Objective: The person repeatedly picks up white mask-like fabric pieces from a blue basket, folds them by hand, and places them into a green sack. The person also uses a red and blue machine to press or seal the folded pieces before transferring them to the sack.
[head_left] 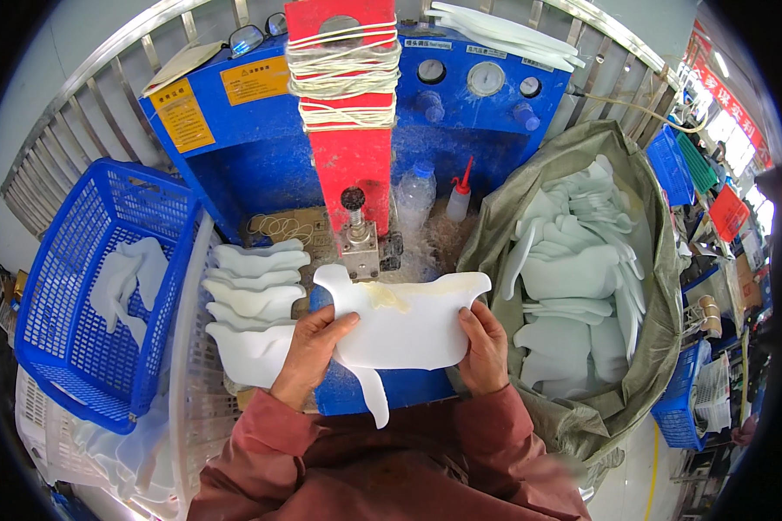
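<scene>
We are holding one white piece (408, 334) in front of the press (349, 165), close to its metal head (360, 257). Our left hand (315, 352) is pinching the left end and our right hand (484, 347) the right edge, thumbs on top, so both grips are closed on it. A yellowish patch (389, 298) is showing near the upper edge, and a curved strip (375, 399) is hanging below; we cannot tell whether it belongs to the same piece. We are judging this piece to be mid-handling, since it is lying in no pile. Similar pieces are lying in a row (261, 300) at left, a few are resting in the basket (61, 234), and many are filling the sack (662, 217); which are done and which are left, we cannot tell.
</scene>
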